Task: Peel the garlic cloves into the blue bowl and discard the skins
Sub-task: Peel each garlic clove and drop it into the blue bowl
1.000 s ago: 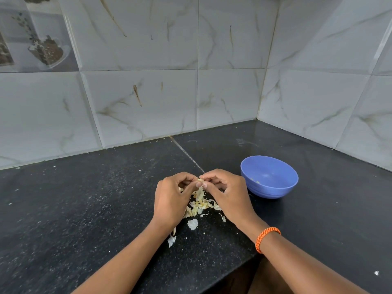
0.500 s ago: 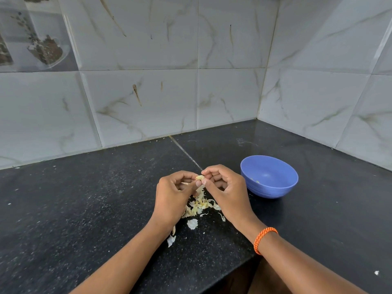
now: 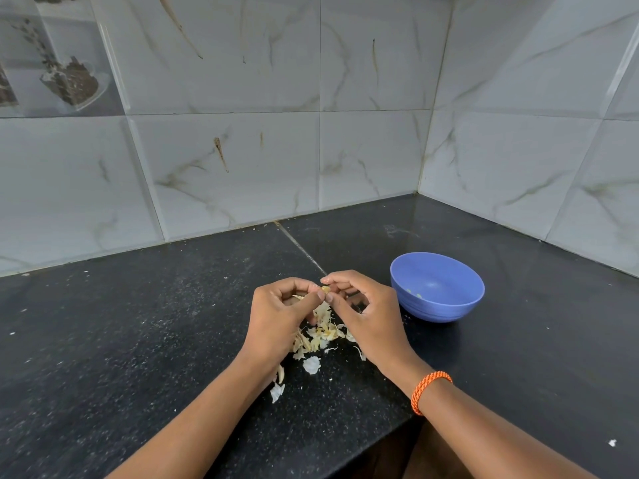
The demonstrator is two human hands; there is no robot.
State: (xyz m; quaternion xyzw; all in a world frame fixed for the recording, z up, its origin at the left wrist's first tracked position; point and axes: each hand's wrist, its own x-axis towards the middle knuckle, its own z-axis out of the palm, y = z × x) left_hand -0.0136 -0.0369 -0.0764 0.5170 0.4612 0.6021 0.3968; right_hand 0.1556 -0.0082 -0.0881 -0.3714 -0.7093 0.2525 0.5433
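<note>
Pretty clearly a home kitchen corner: speckled black granite desk (image 3: 138, 340) meeting glossy white marble-look wall tiles (image 3: 242, 81) behind the hands, plus papery garlic skins (image 3: 320, 335) and a round blue plastic bowl (image 3: 437, 286).

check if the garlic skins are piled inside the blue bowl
No, the garlic skins lie on the black counter under the hands, left of the blue bowl.

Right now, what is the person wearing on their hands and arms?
Both forearms are bare, with no sleeves in view. The right wrist carries an orange braided band, wound round in a few strands. The left hand and right hand wear no gloves; no rings or watch are visible.
</note>
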